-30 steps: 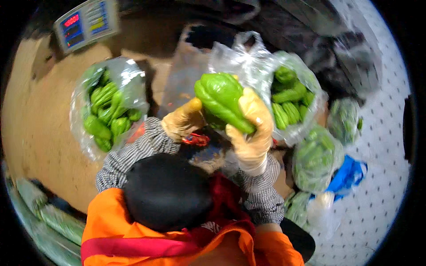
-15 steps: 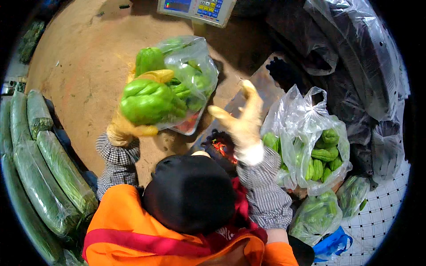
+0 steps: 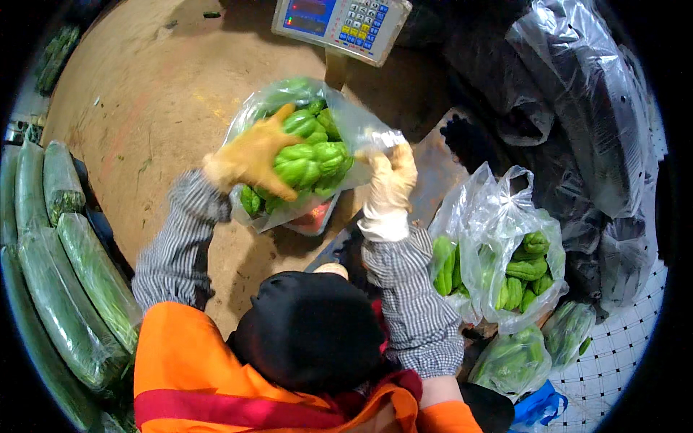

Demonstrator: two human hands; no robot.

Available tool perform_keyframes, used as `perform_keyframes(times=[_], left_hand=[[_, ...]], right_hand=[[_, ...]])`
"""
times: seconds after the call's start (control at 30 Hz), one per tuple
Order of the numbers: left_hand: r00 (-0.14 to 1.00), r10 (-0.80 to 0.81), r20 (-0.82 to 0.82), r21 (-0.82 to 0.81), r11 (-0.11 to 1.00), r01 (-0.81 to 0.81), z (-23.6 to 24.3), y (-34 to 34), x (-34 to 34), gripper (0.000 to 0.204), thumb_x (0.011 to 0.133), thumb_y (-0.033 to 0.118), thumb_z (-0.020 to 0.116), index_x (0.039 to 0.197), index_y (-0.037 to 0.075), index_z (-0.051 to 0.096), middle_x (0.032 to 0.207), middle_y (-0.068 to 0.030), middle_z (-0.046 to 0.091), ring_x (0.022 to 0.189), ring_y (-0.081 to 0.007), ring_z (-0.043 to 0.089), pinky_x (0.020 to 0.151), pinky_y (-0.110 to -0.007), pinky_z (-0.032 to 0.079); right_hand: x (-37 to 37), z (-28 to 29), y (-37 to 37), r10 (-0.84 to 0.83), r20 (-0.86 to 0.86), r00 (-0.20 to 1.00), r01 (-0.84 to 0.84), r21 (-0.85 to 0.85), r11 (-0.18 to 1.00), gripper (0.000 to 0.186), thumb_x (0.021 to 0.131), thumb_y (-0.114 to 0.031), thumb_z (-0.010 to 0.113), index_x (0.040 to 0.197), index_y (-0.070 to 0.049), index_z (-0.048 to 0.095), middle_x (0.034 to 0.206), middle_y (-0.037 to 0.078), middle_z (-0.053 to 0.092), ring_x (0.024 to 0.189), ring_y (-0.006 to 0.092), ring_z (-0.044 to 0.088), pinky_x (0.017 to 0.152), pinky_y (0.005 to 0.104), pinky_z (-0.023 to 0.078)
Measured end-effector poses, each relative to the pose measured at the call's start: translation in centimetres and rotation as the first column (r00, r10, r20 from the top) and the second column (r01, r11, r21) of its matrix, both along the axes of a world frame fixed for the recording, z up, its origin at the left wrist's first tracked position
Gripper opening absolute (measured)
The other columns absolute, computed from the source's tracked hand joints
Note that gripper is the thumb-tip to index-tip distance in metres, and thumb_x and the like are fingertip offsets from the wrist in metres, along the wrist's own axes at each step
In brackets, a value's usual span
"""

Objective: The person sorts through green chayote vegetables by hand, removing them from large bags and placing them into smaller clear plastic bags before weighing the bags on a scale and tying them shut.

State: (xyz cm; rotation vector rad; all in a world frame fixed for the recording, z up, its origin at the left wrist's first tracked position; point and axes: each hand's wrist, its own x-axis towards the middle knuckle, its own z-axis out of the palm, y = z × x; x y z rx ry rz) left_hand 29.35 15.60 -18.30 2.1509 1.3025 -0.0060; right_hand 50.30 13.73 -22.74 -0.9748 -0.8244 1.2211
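Observation:
Green chayotes [image 3: 309, 164] lie piled in a clear plastic bag [image 3: 357, 124], which rests on the weighing pan [image 3: 315, 219] of a scale. My left hand [image 3: 253, 154], in a yellow glove, lies over the left side of the pile with its fingers spread against the chayotes. At the bag's right side my gloved right hand [image 3: 390, 184] pinches the plastic edge and pulls it out to the right. The bag covers most of the pan.
Behind the bag stands the scale's display [image 3: 341, 27] on a post. Long plastic-wrapped vegetables [image 3: 68, 303] are stacked at left. More bagged chayotes [image 3: 523, 270] sit at right, below dark plastic-covered bundles [image 3: 577, 123]. A blue bag [image 3: 538, 405] lies on the tiled floor.
The chayotes held in my left hand are now in the bag, and that hand has spread its fingers. My right hand, open before, has closed on the bag's edge.

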Motion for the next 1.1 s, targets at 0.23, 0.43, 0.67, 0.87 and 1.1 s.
perform_keyframes(times=[0.23, 0.43, 0.67, 0.87, 1.1], left_hand=[[0.849, -0.118, -0.516, -0.006, 0.991, 0.133, -2.7, 8.0, 1.8, 0.085, 0.043, 0.043, 0.081, 0.121, 0.022, 0.052, 0.141, -0.0222, 0.018, 0.125, -0.0431, 0.026, 0.097, -0.05, 0.035], [0.992, 0.068, -0.104, 0.201, 0.978, -0.046, -5.5, 5.2, 0.8, 0.089, 0.048, 0.032, 0.079, 0.123, 0.001, 0.044, 0.138, -0.0203, 0.026, 0.126, -0.0331, 0.03, 0.101, -0.046, 0.029], [0.953, 0.301, -0.04, 0.458, 0.853, -0.25, -6.1, 0.6, 0.5, 0.091, 0.057, 0.027, 0.076, 0.129, -0.002, 0.029, 0.134, -0.0281, 0.025, 0.111, -0.0423, 0.043, 0.092, -0.041, 0.04], [0.912, 0.394, -0.114, 0.286, 0.892, -0.35, -9.5, -2.6, 2.1, 0.086, 0.074, 0.035, 0.064, 0.141, 0.015, 0.013, 0.139, -0.0264, 0.019, 0.115, -0.0454, 0.038, 0.095, -0.046, 0.035], [0.91, 0.408, -0.076, 0.383, 0.855, -0.351, -10.3, -4.1, 2.0, 0.09, 0.071, 0.028, 0.068, 0.141, 0.019, 0.013, 0.139, -0.0213, 0.024, 0.119, -0.0381, 0.035, 0.094, -0.046, 0.034]], right_hand=[[2.0, 0.5, -3.1, 0.145, -0.073, 0.987, -0.152, -0.097, 0.984, 0.015, 0.081, 0.001, 0.053, 0.095, -0.001, 0.057, 0.086, 0.0, 0.058, 0.077, 0.009, 0.054, 0.072, 0.0211, 0.044], [3.1, -2.9, -2.6, 0.115, 0.257, 0.96, -0.104, -0.058, 0.993, 0.016, 0.08, 0.003, 0.053, 0.095, -0.002, 0.057, 0.087, -0.001, 0.055, 0.081, 0.0078, 0.052, 0.073, 0.0209, 0.042], [3.4, -0.8, -2.0, 0.141, 0.031, 0.99, -0.135, -0.131, 0.982, 0.018, 0.079, 0.001, 0.055, 0.097, -0.001, 0.056, 0.086, 0.001, 0.059, 0.075, 0.0081, 0.052, 0.069, 0.021, 0.043], [3.2, -2.5, -2.2, 0.1, 0.245, 0.964, -0.082, -0.082, 0.993, 0.019, 0.077, -0.002, 0.058, 0.096, -0.001, 0.055, 0.085, 0.004, 0.057, 0.078, 0.0118, 0.053, 0.072, 0.0241, 0.042], [2.9, -2.2, -2.1, 0.18, 0.483, 0.857, -0.158, -0.087, 0.984, 0.038, 0.072, -0.007, 0.063, 0.109, -0.002, 0.051, 0.099, 0.013, 0.053, 0.093, 0.0246, 0.053, 0.083, 0.0332, 0.042]])
